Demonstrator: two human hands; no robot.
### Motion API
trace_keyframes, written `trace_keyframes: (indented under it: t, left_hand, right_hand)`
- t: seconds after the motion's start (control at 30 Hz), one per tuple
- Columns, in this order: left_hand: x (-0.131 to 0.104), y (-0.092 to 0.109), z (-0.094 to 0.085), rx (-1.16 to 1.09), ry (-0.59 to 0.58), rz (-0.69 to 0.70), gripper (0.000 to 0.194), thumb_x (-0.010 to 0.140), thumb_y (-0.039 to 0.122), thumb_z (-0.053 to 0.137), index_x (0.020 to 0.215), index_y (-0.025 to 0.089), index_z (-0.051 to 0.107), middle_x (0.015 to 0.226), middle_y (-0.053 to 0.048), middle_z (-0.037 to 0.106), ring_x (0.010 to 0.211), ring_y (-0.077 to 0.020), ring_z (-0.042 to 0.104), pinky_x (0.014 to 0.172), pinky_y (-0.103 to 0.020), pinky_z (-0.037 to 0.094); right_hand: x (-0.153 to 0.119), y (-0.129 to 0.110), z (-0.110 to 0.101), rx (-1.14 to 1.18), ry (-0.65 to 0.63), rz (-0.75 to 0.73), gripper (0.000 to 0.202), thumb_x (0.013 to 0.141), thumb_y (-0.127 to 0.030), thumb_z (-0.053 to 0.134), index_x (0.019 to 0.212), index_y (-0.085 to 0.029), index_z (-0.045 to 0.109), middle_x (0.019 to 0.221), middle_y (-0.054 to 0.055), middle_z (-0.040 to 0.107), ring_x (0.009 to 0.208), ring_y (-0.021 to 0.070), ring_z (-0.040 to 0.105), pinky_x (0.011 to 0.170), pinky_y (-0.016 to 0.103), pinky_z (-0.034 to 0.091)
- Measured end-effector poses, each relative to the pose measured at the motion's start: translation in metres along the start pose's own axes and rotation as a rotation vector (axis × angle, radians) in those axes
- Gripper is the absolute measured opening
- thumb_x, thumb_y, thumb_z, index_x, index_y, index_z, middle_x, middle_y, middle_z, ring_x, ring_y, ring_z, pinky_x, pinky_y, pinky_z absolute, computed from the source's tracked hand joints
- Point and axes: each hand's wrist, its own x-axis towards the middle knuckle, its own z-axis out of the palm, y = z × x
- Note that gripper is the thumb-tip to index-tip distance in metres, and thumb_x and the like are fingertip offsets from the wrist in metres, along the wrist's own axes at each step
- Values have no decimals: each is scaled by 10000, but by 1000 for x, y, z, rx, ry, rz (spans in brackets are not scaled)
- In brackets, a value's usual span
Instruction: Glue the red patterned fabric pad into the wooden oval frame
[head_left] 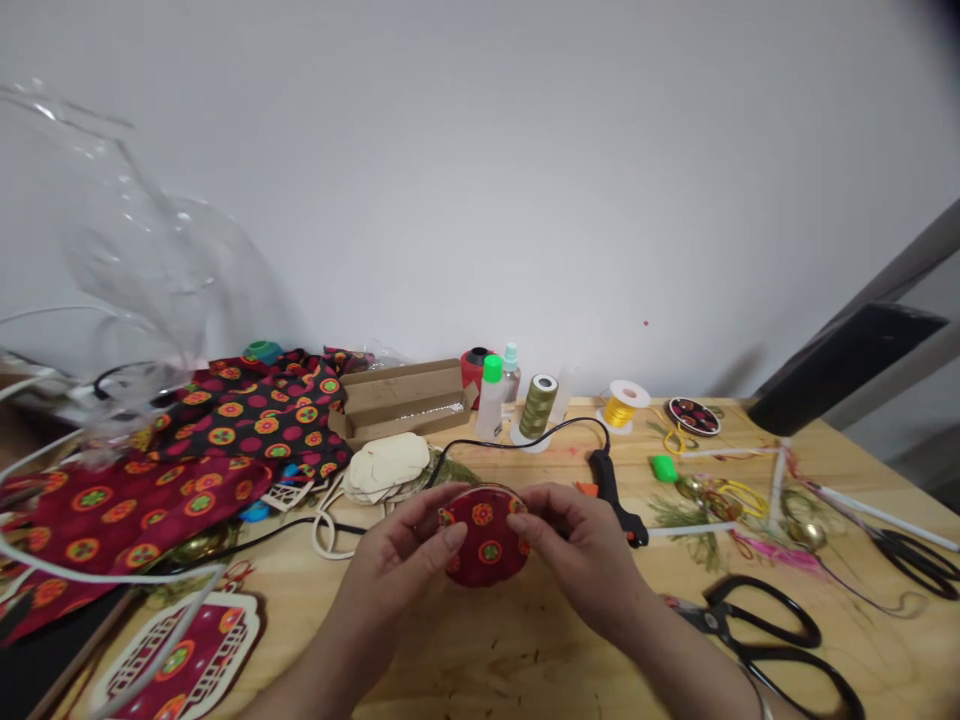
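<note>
Both hands, the left hand (401,553) and right hand (581,550), pinch a round fabric-covered disc (484,537) above the wooden worktop (525,650), black scissors (772,630) lying nearby.

text: none legible | labels: none legible | numbers: none

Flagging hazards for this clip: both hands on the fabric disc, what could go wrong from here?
1. The glue gun lies just behind the right hand, its cord trailing past the disc; a hand could brush the nozzle, possibly hot, or snag the cord.
2. The scissors lie beside the right forearm; a sweep could knock them or nick skin.
3. The left hand and right grip the disc only at its rim, above the table, so it may slip.
</note>
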Motion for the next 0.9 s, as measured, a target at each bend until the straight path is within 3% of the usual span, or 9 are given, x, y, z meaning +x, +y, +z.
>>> trace_keyframes:
  t: [0.23,0.47,0.77,0.9]
  left_hand:
    - [-1,0,0,83,58,11,200,690,247,750,889,230,736,893,-3,772,796,-148,684,716,-195,534]
    - [-3,1,0,103,35,59,142,714,232,726,855,234,746,846,1,773,782,-152,689,736,-208,532]
    - [-2,2,-3,-56,75,-60,224,714,309,732,900,183,740,870,-60,770,753,-160,680,683,-216,522]
    - [-2,1,-4,-15,62,-82,201,714,280,736,885,175,738,838,-53,771,723,-145,676,680,-208,513]
  right_hand:
    - [-2,-3,2,-90,-26,-49,125,783,-154,588,836,-165,701,770,34,710,686,149,617,628,232,481]
    - [-2,-4,0,-176,-11,-158,144,778,-117,597,830,-190,709,769,16,709,729,150,628,675,236,470]
    - [0,-3,2,32,-31,36,146,788,-223,571,809,-166,704,746,40,719,666,163,637,591,250,508]
    - [0,-3,3,59,-54,58,161,789,-258,575,815,-163,702,749,42,717,653,157,627,588,257,508]
